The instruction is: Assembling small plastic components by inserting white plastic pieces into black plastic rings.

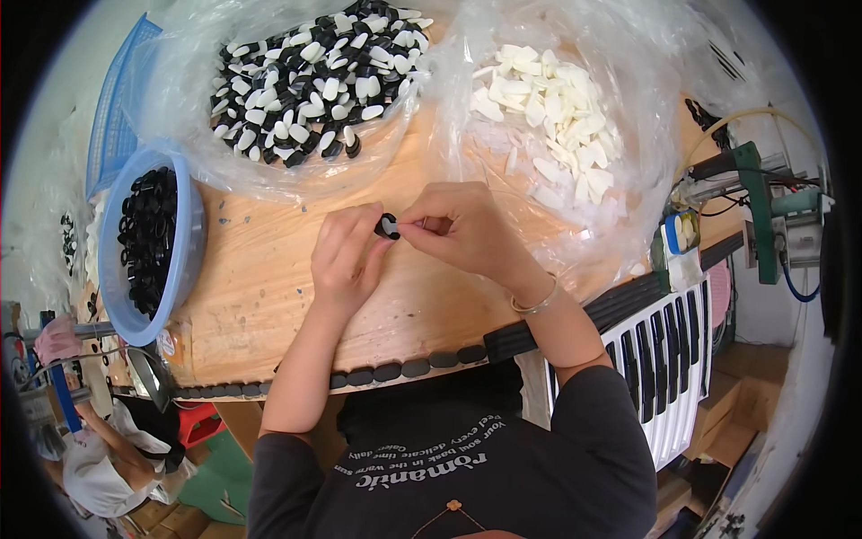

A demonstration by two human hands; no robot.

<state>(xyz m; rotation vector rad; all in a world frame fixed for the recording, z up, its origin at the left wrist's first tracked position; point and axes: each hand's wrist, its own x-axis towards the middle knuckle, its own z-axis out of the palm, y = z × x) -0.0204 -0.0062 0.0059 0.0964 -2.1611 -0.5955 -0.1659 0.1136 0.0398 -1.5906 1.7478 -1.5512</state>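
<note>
Over the middle of the wooden table, my left hand (344, 258) grips a small black rounded piece (386, 220) with a pale grey inside between thumb and fingers. My right hand (469, 226) is closed in a pinch at the right edge of that piece; whatever lies between its fingertips is too small to make out. Beyond my left hand, black pieces with white oval tops (314, 85) lie heaped on clear plastic. Loose off-white flat ovals (548, 108) are piled on another plastic sheet, beyond my right hand.
A blue oval basin (108, 251) of black pieces stands at the left, with a blue mesh basket (121, 99) behind it. Dark oval pieces line the near table edge (386, 371). At right are a green-framed machine (766, 216) and a white rack (664, 359). Another person (108, 467) sits lower left.
</note>
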